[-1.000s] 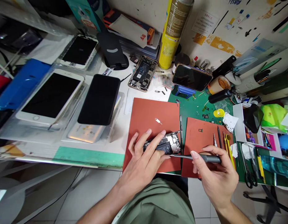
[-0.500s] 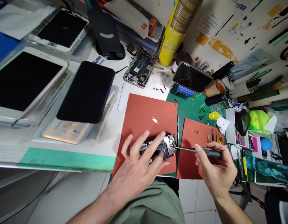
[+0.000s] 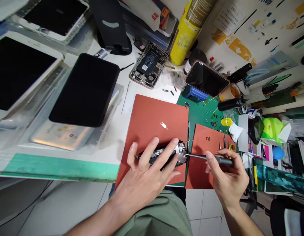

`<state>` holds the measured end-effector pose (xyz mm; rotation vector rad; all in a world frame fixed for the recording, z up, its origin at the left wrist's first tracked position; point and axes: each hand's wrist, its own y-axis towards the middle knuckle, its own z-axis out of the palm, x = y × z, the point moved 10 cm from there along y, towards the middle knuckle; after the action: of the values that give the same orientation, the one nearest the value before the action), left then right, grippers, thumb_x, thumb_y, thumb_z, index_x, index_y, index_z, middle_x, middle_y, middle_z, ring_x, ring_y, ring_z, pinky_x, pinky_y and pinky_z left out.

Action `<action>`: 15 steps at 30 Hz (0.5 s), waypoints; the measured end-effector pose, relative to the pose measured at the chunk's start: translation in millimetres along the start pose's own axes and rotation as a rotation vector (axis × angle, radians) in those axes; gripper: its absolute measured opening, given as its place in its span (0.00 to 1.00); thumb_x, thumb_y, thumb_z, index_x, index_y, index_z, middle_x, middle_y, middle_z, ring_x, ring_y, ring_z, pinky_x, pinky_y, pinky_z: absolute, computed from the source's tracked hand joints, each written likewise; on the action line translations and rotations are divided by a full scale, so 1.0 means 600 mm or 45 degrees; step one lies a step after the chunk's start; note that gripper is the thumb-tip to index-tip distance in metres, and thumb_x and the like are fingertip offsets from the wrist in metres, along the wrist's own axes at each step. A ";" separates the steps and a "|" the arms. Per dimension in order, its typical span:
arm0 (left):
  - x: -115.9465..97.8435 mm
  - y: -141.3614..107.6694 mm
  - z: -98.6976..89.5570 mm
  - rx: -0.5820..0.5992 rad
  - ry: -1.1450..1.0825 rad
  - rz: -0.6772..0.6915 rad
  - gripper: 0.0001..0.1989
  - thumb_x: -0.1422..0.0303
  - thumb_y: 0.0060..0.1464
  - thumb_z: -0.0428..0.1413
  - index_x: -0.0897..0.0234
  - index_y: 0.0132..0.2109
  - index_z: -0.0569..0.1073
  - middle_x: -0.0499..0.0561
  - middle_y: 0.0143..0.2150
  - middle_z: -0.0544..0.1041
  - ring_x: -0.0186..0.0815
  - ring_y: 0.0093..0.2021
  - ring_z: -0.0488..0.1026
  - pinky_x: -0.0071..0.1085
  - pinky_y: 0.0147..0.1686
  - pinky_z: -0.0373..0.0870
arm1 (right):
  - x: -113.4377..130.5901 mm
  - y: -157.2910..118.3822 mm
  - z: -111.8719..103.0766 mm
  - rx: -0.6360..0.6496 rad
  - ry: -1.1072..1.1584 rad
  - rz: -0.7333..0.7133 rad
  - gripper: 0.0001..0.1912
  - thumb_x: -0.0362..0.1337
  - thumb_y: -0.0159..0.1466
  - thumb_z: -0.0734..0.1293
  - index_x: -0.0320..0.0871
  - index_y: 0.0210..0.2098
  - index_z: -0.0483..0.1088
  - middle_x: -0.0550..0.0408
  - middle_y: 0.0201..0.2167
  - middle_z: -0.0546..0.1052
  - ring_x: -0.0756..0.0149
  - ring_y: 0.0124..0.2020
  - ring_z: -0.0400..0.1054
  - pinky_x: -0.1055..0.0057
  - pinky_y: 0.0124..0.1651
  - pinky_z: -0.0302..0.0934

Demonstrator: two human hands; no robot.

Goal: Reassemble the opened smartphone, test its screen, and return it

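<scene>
White surface (image 3: pixel 110 150), edged near left by a green strip (image 3: pixel 60 167), bearing clear plastic cases (image 3: pixel 109 118) at left and, farther back, a black stand (image 3: pixel 109 23), an open phone body (image 3: pixel 149 65) and a yellow can (image 3: pixel 183 39). At right, a green mat (image 3: pixel 197 114) covers it; the left red mat (image 3: pixel 152 111) straddles white and green.

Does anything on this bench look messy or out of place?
Yes. Tiny loose bits litter the green mat by the yellow cap, like spilled scraps. Beyond the larger reddish mat, a screenless phone lies with its innards exposed; the opened phone under the left hand shows its insides too.
</scene>
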<state>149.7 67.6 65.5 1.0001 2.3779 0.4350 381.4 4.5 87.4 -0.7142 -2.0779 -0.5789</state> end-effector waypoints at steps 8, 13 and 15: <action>-0.001 0.000 0.000 0.005 0.015 0.006 0.17 0.52 0.69 0.61 0.50 0.58 0.83 0.45 0.80 0.63 0.49 0.85 0.27 0.60 0.80 0.27 | -0.002 -0.001 -0.001 0.011 -0.031 -0.037 0.19 0.43 0.61 0.83 0.44 0.44 0.75 0.62 0.23 0.78 0.69 0.17 0.73 0.73 0.22 0.68; 0.000 0.000 0.003 0.018 0.015 0.005 0.18 0.51 0.67 0.63 0.51 0.58 0.83 0.45 0.80 0.64 0.50 0.85 0.27 0.61 0.80 0.26 | 0.009 -0.004 -0.001 0.016 -0.117 -0.131 0.19 0.43 0.62 0.83 0.44 0.45 0.76 0.61 0.24 0.79 0.69 0.18 0.74 0.73 0.24 0.71; -0.001 0.000 0.004 0.016 0.018 0.008 0.20 0.50 0.65 0.65 0.52 0.58 0.83 0.46 0.80 0.63 0.50 0.85 0.27 0.61 0.80 0.26 | 0.025 -0.005 -0.002 0.001 -0.187 -0.219 0.18 0.43 0.62 0.83 0.44 0.45 0.76 0.61 0.26 0.80 0.69 0.19 0.74 0.74 0.24 0.72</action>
<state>151.2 67.3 63.7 1.0135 2.3933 0.4317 372.5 5.8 100.1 -0.5963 -2.2918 -0.6369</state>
